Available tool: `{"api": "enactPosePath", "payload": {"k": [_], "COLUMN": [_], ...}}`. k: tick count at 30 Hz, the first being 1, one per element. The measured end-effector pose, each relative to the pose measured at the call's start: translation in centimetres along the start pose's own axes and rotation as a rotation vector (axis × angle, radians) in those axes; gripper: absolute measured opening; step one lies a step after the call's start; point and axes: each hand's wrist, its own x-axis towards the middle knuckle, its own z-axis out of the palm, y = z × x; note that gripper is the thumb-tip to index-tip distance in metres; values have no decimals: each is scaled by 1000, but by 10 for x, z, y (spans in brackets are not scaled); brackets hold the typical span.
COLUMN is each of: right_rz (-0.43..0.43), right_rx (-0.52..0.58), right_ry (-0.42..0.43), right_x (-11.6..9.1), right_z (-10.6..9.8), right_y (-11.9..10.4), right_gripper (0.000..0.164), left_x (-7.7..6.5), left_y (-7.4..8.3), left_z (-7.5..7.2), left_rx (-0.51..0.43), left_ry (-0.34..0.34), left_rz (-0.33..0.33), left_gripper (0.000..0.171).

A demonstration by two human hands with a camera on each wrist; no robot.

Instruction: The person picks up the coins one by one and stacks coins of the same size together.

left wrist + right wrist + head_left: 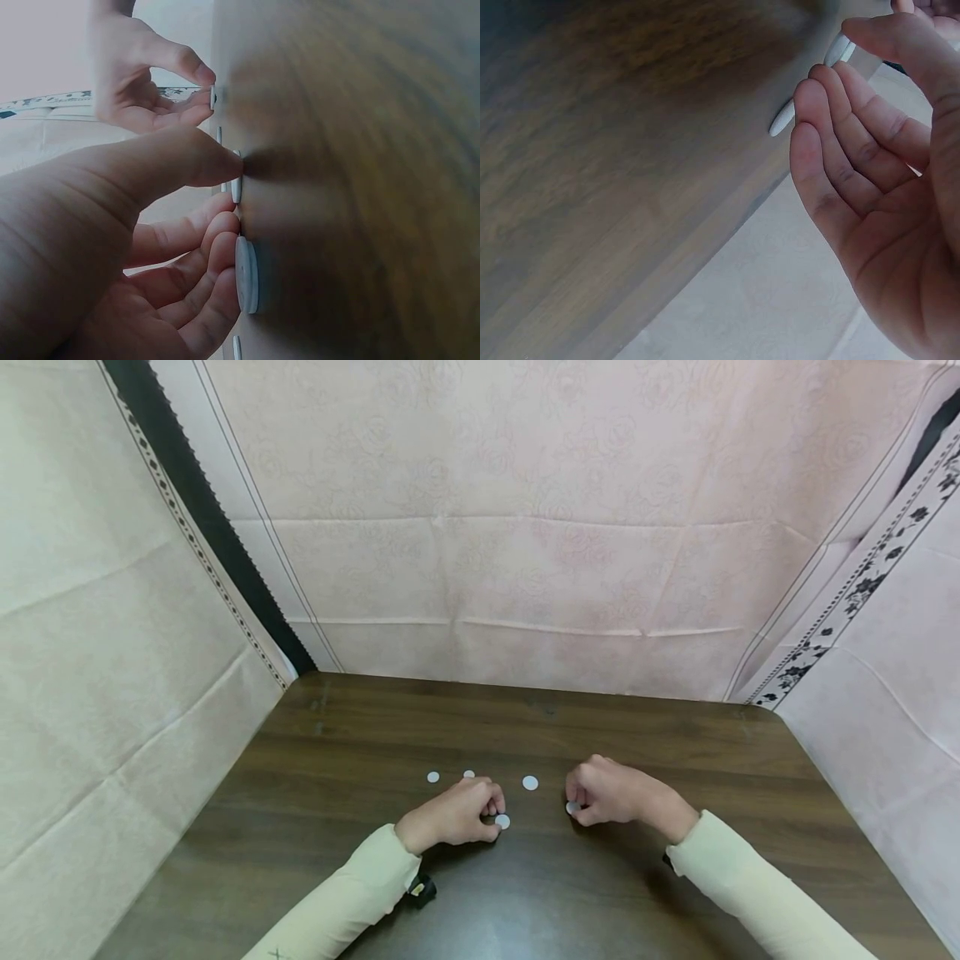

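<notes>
The person's left hand (455,814) and right hand (618,789) face each other low over the bench (322,852), a gap between them. The left hand is narrowed at thumb and index finger, holding a small white disc (502,822) by its edge, the other fingers curving alongside close to the wood. The right hand is narrowed in the same way, holding a second white disc (573,807) between thumb and forefinger; in the right wrist view its remaining fingers bend loosely. Three more pieces lie on the bench beyond the left hand's disc: a middle disc (530,783) between the two hands, a partly covered disc (468,773) showing just behind the left hand's knuckles, and a far-left disc (433,777) just beside that one. Seen edge-on in the left wrist view, a piece near the left fingers shows two pale layers; whether they are touching cannot be told. Pale sleeves (367,872) cover both forearms, with a black wrist device (422,891) at the left cuff. The bench is dark brown with wood grain, and around it hang pale cloths (525,577), the right one bordered with black flowers.
</notes>
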Motion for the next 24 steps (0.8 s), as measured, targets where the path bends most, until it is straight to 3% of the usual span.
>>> {"api": "enactPosePath", "payload": {"k": [24], "right_rz": [-30], "right_rx": [19], "right_ry": [-42], "right_x": [24], "right_z": [6], "right_y": [-23], "right_gripper": [7], "left_x": [1], "left_y": [0], "left_z": [0], "left_rx": [0], "left_ry": [2], "left_rz": [-1], "left_gripper": [14]}}
